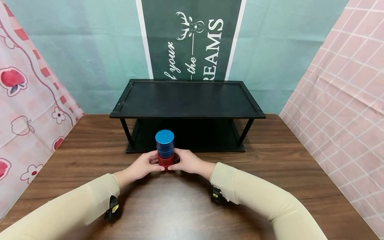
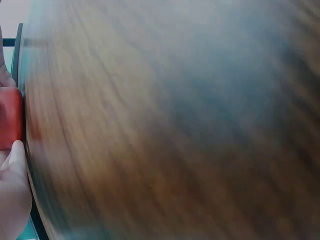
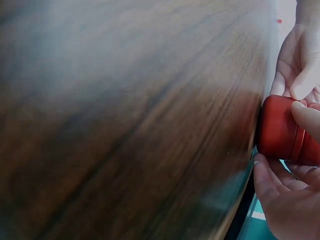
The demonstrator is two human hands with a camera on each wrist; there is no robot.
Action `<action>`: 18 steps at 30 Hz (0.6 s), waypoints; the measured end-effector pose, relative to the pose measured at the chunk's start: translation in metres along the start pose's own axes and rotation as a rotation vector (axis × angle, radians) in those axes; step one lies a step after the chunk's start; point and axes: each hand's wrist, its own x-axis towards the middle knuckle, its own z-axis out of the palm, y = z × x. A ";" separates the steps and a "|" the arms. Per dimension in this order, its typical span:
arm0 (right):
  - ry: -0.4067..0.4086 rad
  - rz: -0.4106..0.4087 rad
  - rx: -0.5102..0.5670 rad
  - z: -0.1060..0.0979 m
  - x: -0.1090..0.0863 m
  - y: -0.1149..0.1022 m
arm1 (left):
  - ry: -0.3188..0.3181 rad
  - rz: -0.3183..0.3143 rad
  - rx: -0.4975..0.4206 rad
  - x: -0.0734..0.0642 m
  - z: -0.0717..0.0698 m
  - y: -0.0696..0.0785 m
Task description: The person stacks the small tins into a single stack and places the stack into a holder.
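Observation:
A blue lidded metal canister (image 1: 164,138) stands on top of a red one (image 1: 166,161), making an upright stack close to the front of the black shelf. From the left side, my left hand (image 1: 146,164) grips the red canister low down, thumb across its front. My right hand (image 1: 189,161) holds the same canister from the right, and the two thumb tips nearly meet. In the right wrist view, the red canister (image 3: 277,127) shows a rounded lower edge and a seam, with fingers around it. Only a red edge (image 2: 10,117) shows in the left wrist view.
A black two-level shelf (image 1: 187,100) stands behind the stack at the back of the brown wooden table (image 1: 186,206). Teal cloth (image 1: 270,50) hangs behind it, and pink patterned cloths (image 1: 345,100) flank the table. Each wrist carries a small black camera (image 1: 112,209).

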 end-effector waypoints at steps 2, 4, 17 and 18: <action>0.003 -0.001 -0.002 -0.001 -0.001 0.001 | 0.003 -0.003 0.000 0.001 0.001 0.001; 0.006 -0.002 -0.004 -0.002 -0.002 0.002 | 0.003 -0.003 0.004 0.002 0.003 0.002; 0.039 0.004 0.010 -0.010 -0.016 0.005 | -0.030 -0.008 -0.003 0.012 0.012 0.009; 0.042 0.005 0.014 -0.011 -0.017 0.006 | -0.032 -0.007 -0.002 0.013 0.013 0.010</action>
